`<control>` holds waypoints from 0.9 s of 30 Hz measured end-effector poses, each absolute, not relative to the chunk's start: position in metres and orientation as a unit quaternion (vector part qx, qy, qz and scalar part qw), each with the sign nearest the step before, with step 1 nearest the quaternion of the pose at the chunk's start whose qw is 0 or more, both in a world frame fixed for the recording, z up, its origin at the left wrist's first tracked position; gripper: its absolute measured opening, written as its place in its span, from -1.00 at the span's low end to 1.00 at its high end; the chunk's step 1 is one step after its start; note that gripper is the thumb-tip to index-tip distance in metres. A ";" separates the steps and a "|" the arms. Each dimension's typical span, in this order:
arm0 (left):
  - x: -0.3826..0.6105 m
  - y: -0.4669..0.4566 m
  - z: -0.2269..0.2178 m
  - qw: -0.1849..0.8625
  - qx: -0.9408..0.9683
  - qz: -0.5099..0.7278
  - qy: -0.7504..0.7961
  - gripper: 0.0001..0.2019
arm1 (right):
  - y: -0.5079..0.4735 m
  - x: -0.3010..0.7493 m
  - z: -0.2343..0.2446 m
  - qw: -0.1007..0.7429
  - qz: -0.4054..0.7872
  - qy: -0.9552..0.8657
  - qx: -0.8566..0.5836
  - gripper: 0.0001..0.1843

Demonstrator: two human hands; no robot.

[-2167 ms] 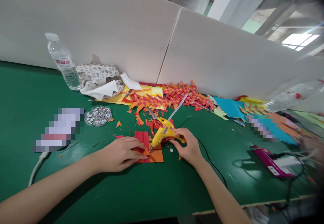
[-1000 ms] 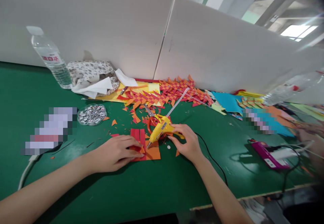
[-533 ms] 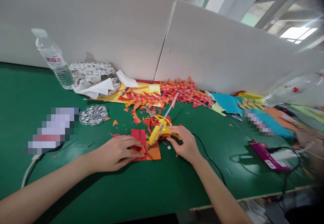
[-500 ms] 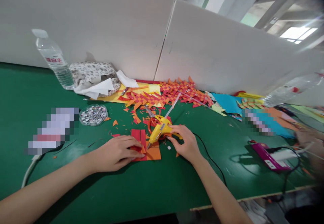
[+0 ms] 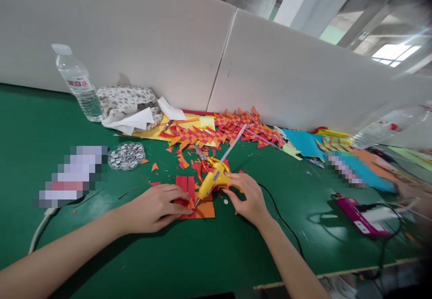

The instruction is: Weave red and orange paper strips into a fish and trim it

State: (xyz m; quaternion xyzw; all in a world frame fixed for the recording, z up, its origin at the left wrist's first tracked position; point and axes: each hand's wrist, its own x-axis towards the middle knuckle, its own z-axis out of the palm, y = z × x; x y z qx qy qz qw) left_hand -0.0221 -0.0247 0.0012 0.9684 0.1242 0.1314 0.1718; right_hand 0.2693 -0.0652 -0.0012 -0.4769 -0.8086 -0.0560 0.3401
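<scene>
My right hand (image 5: pixel 248 197) grips a yellow hot glue gun (image 5: pixel 212 183), its nozzle pointing down-left onto a woven red and orange paper piece (image 5: pixel 198 202) on the green table (image 5: pixel 209 249). A clear glue stick (image 5: pixel 232 142) juts from the gun's back. My left hand (image 5: pixel 157 206) lies on the paper piece, fingertips pressing its red strips just left of the nozzle. The gun's black cord (image 5: pixel 286 227) trails to the right along the table.
Red-handled scissors (image 5: pixel 201 164) lie behind the gun. A heap of woven paper shapes (image 5: pixel 222 130) sits by the white partition (image 5: pixel 286 69). A dish of googly eyes (image 5: pixel 127 156), a water bottle (image 5: pixel 78 83), patterned cloth (image 5: pixel 126 101) and a purple power strip (image 5: pixel 359 215) are around.
Both hands stay in place on the paper piece. The glue gun nozzle has shifted slightly along the strips; the view has moved a little.
</scene>
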 end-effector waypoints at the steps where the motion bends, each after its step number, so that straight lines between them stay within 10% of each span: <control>1: -0.022 -0.025 0.001 0.171 0.968 0.133 0.123 -0.60 | -0.066 0.270 -0.001 0.336 -0.053 -0.812 -0.474 -0.85; 27: -0.024 -0.027 0.001 0.171 0.965 0.136 0.141 -0.71 | -0.055 0.278 0.001 0.403 -0.088 -0.673 -0.615 -0.67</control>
